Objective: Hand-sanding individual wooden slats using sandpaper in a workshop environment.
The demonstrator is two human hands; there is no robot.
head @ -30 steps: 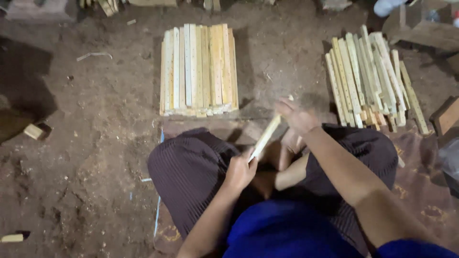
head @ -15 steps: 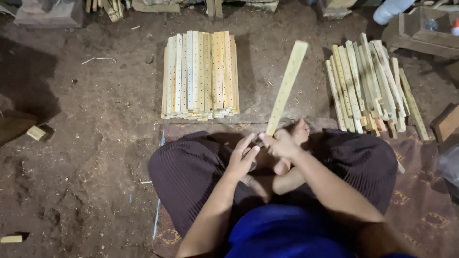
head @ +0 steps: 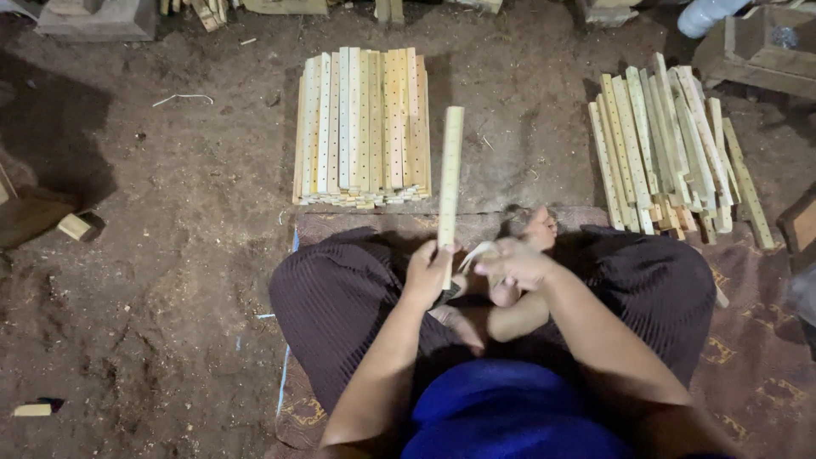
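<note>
I sit cross-legged on a patterned mat [head: 756, 340]. My left hand [head: 427, 274] grips the lower end of a long pale wooden slat [head: 450, 178], which points away from me, almost straight up the view. My right hand [head: 517, 263] is just to the right of it above my lap, fingers curled. A thin pale piece [head: 476, 252] sticks out of the right hand towards the slat; I cannot tell what it is.
A neat stack of slats with holes [head: 361, 127] lies on the dirt floor ahead. A loose pile of slats [head: 671, 144] lies at the right. A wooden crate [head: 756, 47] stands top right. A small wood block [head: 75, 226] lies at the left and an offcut [head: 32, 410] at the bottom left.
The slat has swung from leaning right to nearly straight ahead. My right hand has come off it and sits beside it, while my left hand keeps the lower end.
</note>
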